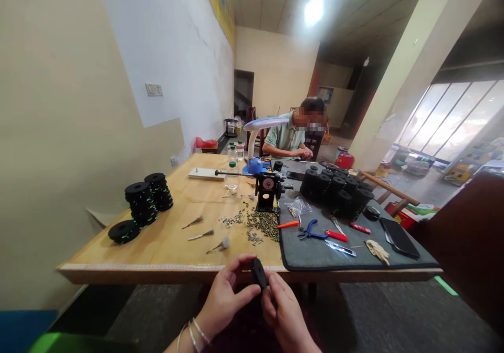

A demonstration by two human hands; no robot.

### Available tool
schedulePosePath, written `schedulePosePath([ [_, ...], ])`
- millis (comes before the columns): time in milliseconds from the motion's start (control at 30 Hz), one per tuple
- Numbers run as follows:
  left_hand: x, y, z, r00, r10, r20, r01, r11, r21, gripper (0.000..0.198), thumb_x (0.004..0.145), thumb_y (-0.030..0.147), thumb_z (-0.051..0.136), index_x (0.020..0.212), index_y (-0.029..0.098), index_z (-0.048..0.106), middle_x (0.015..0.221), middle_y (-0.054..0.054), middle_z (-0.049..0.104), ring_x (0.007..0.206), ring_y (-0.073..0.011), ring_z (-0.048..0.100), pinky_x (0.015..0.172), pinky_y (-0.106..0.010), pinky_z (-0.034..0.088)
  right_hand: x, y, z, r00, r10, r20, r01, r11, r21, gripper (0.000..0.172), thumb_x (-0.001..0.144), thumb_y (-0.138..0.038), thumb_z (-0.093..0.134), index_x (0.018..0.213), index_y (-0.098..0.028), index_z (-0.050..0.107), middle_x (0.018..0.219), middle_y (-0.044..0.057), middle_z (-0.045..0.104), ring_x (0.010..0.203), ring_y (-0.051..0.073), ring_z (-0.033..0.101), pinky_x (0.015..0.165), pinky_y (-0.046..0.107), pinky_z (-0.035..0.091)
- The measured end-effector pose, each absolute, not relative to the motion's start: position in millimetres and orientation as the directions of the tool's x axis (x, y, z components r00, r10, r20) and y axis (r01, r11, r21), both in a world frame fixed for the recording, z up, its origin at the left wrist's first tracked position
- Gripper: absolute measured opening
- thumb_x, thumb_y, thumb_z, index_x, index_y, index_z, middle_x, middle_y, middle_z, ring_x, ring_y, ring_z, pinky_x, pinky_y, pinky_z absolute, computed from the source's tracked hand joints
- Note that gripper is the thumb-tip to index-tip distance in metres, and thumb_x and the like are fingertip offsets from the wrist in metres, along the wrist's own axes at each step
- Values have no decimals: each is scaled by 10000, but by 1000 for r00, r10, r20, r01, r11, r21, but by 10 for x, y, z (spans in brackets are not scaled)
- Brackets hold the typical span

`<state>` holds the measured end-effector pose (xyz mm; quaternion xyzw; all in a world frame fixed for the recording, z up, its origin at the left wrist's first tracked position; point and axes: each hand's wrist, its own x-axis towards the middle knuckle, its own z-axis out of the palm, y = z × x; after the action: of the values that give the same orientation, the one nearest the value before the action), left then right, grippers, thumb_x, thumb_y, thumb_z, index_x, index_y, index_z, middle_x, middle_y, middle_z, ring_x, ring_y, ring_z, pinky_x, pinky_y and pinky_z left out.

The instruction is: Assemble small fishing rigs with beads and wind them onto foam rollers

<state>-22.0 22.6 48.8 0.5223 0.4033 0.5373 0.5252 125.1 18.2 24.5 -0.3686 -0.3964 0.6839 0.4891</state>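
Observation:
Just in front of the table's near edge, my left hand (226, 295) and my right hand (285, 308) hold a black foam spool (259, 273) between them. The spool is tilted on its edge, with a hole in its middle. My left thumb and fingers are on its left side, and my right fingers pinch its lower right edge. Beyond my hands, a heap of small dark and yellowish pieces (265, 224) lies below a black hand winder with a dial (265, 193). Several small tufted pieces (224, 244) lie on the wood to the left of the heap.
Similar spools (142, 206) are stacked on the left of the table. More spools (334, 190) crowd the grey mat (303, 261), along with blue pliers (313, 230), scissors (340, 248) and a phone (399, 237). A desk lamp (255, 145) stands behind the winder. Another person (287, 140) sits opposite.

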Motion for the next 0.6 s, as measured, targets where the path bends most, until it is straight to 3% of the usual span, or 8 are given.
schedulePosePath([
  [133,-173,282,437,3,990,140,-163,-137,977,477,664,257,740,1101,203,559,1090,-89,625,1009,-250,579,898,-368,466,1224,167,144,-238,966,-97,-266,-161,-950,411,751,-598,568,807,-194,515,423,-120,326,351,52,180,350,178,138],
  [267,-217,326,448,15,981,193,-3,-193,981,444,666,233,726,1089,212,589,1045,-70,595,942,-215,577,818,-314,484,1321,122,254,-204,977,63,90,83,-992,320,846,-473,512,688,-197,476,497,-74,394,444,84,329,434,195,257],
  [400,-268,373,481,117,982,147,166,-165,972,402,656,250,716,1046,196,635,957,-53,590,757,-161,547,638,-242,448,1472,117,516,-321,913,253,463,384,-799,194,879,-291,486,720,-195,541,619,-17,544,558,122,465,539,220,326],
  [500,-291,423,498,240,971,-12,208,-40,977,422,645,287,710,1040,154,645,802,-16,600,647,-133,492,594,-236,395,1557,164,685,-451,853,263,581,504,-639,148,872,-234,491,751,-203,571,677,2,610,598,139,526,559,225,333],
  [600,-323,453,522,391,907,-158,232,69,970,412,628,314,706,1000,141,674,790,-11,623,692,-148,503,643,-251,386,1617,235,787,-549,800,241,603,579,-548,115,857,-210,514,763,-204,581,723,17,642,648,152,559,580,226,343],
])
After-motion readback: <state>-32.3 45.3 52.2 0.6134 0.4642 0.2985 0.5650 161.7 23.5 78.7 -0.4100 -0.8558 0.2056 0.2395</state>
